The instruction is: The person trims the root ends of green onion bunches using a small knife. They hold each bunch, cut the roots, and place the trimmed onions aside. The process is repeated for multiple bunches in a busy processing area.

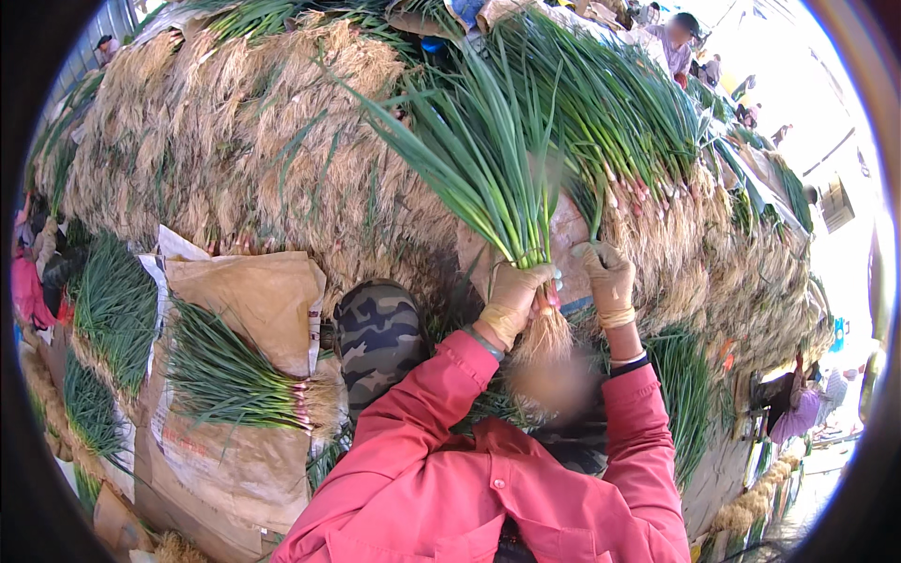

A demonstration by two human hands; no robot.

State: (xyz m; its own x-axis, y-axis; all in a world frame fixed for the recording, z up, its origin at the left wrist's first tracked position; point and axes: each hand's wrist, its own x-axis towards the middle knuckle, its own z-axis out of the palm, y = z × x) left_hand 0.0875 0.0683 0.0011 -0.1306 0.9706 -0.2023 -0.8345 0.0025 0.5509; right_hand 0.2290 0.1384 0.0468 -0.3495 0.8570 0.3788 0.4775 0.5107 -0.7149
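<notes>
My left hand, in a tan glove, grips a bunch of green garlic by its lower stalks. The long flat leaves fan out away from me, and the reddish stem ends and pale roots hang below the fist. A thin tie appears to circle the stalks just above that hand. To its right, my right hand, also gloved, is closed with its fingertips on a green stalk. The lower end of that stalk is hidden by the fingers. Behind both hands lies a brown sheet.
A long heap of root ends runs across the front. More green garlic is stacked at the upper right. At left, a laid-out bunch rests on brown sacking. My camouflage-covered knee is beside it. Other people work farther off.
</notes>
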